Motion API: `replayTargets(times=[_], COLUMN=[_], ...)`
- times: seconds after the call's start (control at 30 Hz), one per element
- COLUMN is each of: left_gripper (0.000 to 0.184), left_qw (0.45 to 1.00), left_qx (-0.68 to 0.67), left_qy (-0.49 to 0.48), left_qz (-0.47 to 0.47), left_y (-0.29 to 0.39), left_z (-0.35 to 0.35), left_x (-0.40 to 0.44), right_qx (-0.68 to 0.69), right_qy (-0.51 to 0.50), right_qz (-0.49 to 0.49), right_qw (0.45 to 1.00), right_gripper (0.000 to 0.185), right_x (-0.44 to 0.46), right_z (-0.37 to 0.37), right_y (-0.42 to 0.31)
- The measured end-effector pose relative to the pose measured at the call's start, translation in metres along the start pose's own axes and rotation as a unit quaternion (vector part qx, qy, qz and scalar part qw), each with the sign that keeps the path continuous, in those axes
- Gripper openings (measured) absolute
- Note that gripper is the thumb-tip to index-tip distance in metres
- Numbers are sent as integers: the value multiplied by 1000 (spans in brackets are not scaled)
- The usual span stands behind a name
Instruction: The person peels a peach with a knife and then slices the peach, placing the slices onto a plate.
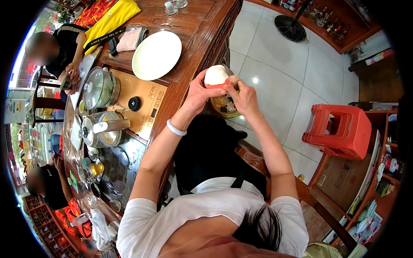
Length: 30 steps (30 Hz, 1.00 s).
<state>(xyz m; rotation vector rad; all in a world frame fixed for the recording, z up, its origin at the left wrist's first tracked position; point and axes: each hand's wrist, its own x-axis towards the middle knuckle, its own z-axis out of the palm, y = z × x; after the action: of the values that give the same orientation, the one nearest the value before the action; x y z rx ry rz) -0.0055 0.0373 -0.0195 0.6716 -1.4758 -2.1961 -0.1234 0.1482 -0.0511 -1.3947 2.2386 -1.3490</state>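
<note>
A partly peeled apple (216, 76), pale on top with red skin around its lower side, is up in front of me, past the table edge. My left hand (198, 91) is closed around it from the left and below. At its right side, my right hand (244, 98) is closed on a knife (227, 69), of which only a bit of greyish blade shows; the handle is hidden in my fingers. My right thumb presses near the red skin. Below both hands stands a waste bin (224, 105) with scraps in it.
On the wooden table (189, 26) at left are a white oval plate (156, 56), a glass pot (101, 88), a glass kettle (103, 129) and tea things. Red stacked stools (337, 131) stand right. Two people sit across the table.
</note>
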Motion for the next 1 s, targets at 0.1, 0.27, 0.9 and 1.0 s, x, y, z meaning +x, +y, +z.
replayTargets(times=[0.1, 0.27, 0.9, 1.0], left_gripper=[70, 69, 72, 72], left_qw=[1000, 998, 999, 998], left_qx=[9, 49, 39, 49], left_qy=[11, 27, 5, 21], left_qz=[7, 33, 33, 35], left_y=[-2, -7, -2, -2], left_z=[-1, -3, -1, 0], left_x=[1, 2, 1, 0], right_qx=[29, 71, 54, 57], right_qy=[-1, -32, -86, -33], right_qz=[8, 36, 128, 82], right_qw=[1000, 996, 987, 994], right_gripper=[60, 49, 49, 49], right_x=[2, -3, -5, -4], right_z=[-1, 5, 3, 5], right_y=[-3, -5, -3, 0])
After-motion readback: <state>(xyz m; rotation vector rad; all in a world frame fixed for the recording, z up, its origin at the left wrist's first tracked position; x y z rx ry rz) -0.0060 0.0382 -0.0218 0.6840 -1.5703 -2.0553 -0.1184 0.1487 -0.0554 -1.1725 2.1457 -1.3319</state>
